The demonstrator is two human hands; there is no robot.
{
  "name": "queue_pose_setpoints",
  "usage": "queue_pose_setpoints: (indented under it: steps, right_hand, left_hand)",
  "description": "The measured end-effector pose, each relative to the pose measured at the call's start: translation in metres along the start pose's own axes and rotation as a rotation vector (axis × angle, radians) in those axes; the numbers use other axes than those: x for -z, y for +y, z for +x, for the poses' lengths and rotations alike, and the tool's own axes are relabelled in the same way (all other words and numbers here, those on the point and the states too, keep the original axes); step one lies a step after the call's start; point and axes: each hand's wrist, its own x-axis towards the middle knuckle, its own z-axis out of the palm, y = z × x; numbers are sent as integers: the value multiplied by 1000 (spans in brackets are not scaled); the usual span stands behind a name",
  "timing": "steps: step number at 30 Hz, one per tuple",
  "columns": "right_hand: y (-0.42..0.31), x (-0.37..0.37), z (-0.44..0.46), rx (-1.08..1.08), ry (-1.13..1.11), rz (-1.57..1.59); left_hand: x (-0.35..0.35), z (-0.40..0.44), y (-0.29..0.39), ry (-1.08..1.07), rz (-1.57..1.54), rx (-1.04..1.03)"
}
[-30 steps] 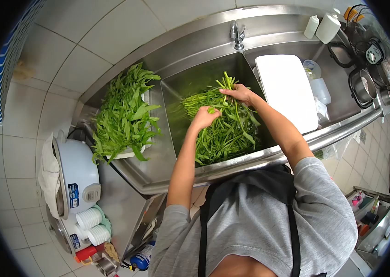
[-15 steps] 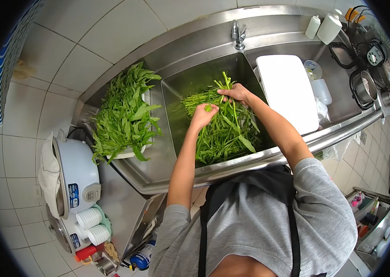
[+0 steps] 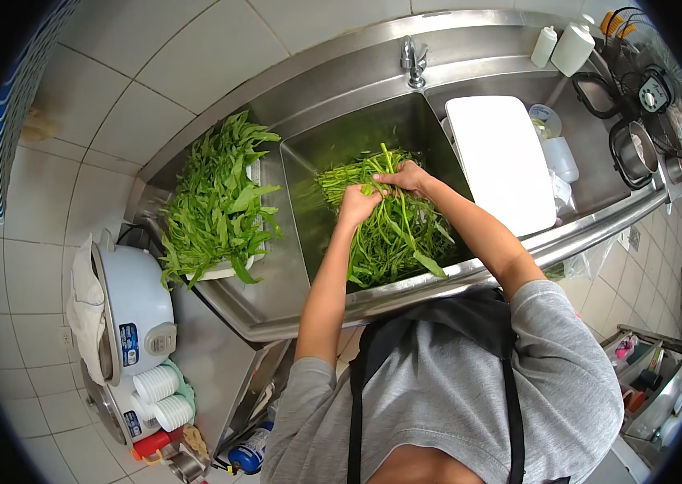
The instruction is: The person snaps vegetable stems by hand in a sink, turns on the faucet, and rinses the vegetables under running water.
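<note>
A heap of long-stemmed leafy greens, which look like water spinach (image 3: 389,254), lies in the steel sink basin (image 3: 299,234). Over the heap, my right hand (image 3: 409,177) is closed round several stems, their cut ends poking up past the thumb. My left hand (image 3: 362,203) is closed beside it, fingertips close against the right hand, with a bit of green stem showing in its grip. From the hands, stems and leaves hang toward the front of the basin. Left of the basin, a second pile of leafy greens (image 3: 220,198) fills a white basket (image 3: 220,273).
A faucet (image 3: 414,63) stands behind the basin. To the right, a white board (image 3: 500,165) lies across the sink, beside plastic containers (image 3: 560,159) and a pot (image 3: 636,153). Two white bottles (image 3: 560,48) are at the back. A rice cooker (image 3: 141,298) sits at left.
My right hand has moved down and left, and my left hand slightly right, so they now meet. The held stems have come lower with them.
</note>
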Motion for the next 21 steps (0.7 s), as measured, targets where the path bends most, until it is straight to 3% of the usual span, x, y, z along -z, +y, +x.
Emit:
queue_pose_setpoints:
  steps: [3,7,10,13,21]
  right_hand:
    - [7,0,6,1,73,-115]
    - [-3,1,1,40,70,-78]
    - [0,-3,5,92,100,-2]
    - [-2,4,9,79,237,56]
    - [-7,39,25,-85,198,256]
  left_hand:
    - [-5,2,-1,70,337,140]
    - [-4,-6,14,208,360,116]
    - [-5,5,-17,332,-89,76]
    - [7,-1,-27,383,-346,307]
    - [36,-18,-36,268,-342,78]
